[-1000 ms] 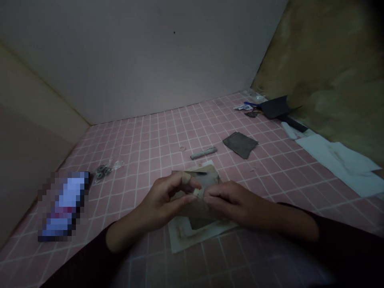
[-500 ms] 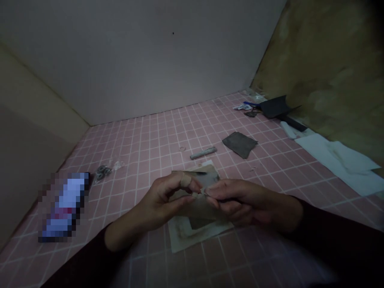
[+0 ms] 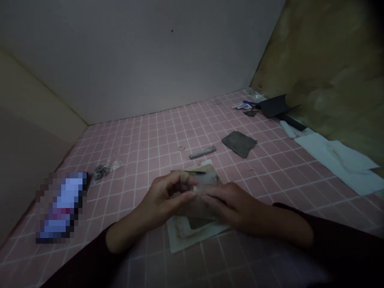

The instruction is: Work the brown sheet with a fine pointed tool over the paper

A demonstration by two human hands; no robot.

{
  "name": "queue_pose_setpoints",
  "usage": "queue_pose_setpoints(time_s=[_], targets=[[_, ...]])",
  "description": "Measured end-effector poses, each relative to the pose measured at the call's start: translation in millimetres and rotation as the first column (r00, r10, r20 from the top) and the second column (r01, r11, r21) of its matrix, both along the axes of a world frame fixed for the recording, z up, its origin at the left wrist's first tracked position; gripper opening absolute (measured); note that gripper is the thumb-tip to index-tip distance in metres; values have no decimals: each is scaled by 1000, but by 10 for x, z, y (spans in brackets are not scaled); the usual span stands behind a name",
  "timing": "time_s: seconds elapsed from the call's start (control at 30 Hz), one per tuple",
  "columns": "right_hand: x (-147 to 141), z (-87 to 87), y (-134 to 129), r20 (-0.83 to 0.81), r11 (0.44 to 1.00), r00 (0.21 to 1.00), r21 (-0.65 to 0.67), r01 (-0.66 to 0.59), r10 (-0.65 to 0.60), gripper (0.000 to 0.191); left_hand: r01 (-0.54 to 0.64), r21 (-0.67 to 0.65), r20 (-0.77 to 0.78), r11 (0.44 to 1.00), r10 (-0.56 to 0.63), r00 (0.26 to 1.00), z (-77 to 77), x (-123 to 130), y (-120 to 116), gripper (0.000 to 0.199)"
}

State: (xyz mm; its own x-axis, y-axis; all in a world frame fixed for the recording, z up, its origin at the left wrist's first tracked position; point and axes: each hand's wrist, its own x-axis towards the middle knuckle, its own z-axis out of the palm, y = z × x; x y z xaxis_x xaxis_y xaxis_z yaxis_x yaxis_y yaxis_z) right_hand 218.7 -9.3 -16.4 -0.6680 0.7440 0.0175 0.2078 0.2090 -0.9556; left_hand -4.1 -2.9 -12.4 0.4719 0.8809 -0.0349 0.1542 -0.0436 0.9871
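Observation:
My left hand (image 3: 166, 194) has its thumb and forefinger pinched on a small pale piece (image 3: 195, 189), whose kind is too small and dim to tell. A beige band wraps one of its fingers. My right hand (image 3: 232, 204) meets it from the right, its fingers pressed together at the left fingertips; what they hold, if anything, is hidden. Both hands are over a stack of worn sheets (image 3: 210, 180), partly covered by them. Beneath lies a stained white sheet (image 3: 180, 242) with a dark patch on it.
Beyond the hands lie a grey rod-like tube (image 3: 202, 152), a thin ring (image 3: 181, 148) and dark grey sheets (image 3: 239, 144). On the left are a phone (image 3: 64, 206) and a clear bag of dark rings (image 3: 101, 171). White papers (image 3: 336, 160) and a black curved piece (image 3: 274, 106) line the right wall.
My right hand has turned over from a closed grip, so its back now faces up and its fingers reach straighter to the left fingertips. My left hand keeps its pinch, shifted slightly.

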Motion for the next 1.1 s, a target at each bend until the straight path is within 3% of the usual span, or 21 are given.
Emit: queue_pose_setpoints(time_s=[0.03,0.07,0.13,0.2,0.27,0.3,0.37,0.43,0.5,0.57,0.6,0.63,0.67,0.73,0.77,0.83,0.87,0.9,0.97,1.03,1.1], targets=[[10,16,23,-51,979,999,-202,-23,13,22,17,20,-3,1000,-17,1000,10,-9,4,18],[23,34,51,-113,906,993,-418,-67,21,24,42,48,-9,998,-42,999,26,-19,9,16],[52,63,114,-242,648,970,-738,-189,7,23,98,113,-14,989,-97,995,63,-40,19,11],[77,74,167,-330,433,944,-852,-294,-9,21,152,156,-17,976,-151,988,96,-55,29,7],[88,73,189,-374,345,927,-871,-350,-2,21,183,166,-22,969,-182,983,112,-62,35,8],[88,73,186,-377,344,926,-869,-356,6,20,187,165,-28,969,-185,982,114,-63,34,8],[77,80,158,-346,410,938,-853,-322,17,19,174,157,-36,972,-171,985,108,-61,27,8],[57,92,115,-282,522,959,-814,-257,32,21,145,140,-19,979,-143,989,92,-52,12,9],[35,92,73,-182,700,981,-691,-179,71,25,111,112,8,987,-113,994,69,-38,-2,12],[14,69,34,-52,917,996,-388,-93,79,27,80,85,17,993,-82,996,41,-22,-8,15],[4,50,17,4,981,998,-186,-56,57,25,66,76,11,995,-67,998,27,-15,-7,16],[-4,29,1,40,1000,999,3,-27,27,23,53,70,0,996,-53,999,13,-8,-3,17],[-11,10,-12,55,990,999,144,-7,-1,20,39,68,-11,997,-39,999,2,-2,2,17],[-19,-9,-24,50,971,998,237,11,-24,18,22,73,-23,997,-20,1000,-8,2,11,17],[-18,-6,-19,36,982,999,189,13,-20,18,20,78,-24,997,-18,1000,-5,0,14,17],[-3,23,14,-26,994,1000,-104,-12,9,23,34,88,-20,996,-32,999,12,-13,14,17],[10,43,40,-75,948,997,-316,-46,24,24,49,98,-21,994,-47,999,25,-25,13,18],[27,62,69,-136,849,990,-519,-100,33,24,67,113,-25,991,-64,998,38,-37,11,19],[63,84,126,-260,587,965,-777,-226,27,23,110,149,-41,983,-105,994,63,-62,11,19],[91,81,163,-347,418,938,-850,-321,15,22,145,182,-60,973,-136,989,79,-77,14,18],[100,67,165,-383,371,924,-856,-359,11,21,167,197,-72,966,-155,985,91,-76,18,18]])
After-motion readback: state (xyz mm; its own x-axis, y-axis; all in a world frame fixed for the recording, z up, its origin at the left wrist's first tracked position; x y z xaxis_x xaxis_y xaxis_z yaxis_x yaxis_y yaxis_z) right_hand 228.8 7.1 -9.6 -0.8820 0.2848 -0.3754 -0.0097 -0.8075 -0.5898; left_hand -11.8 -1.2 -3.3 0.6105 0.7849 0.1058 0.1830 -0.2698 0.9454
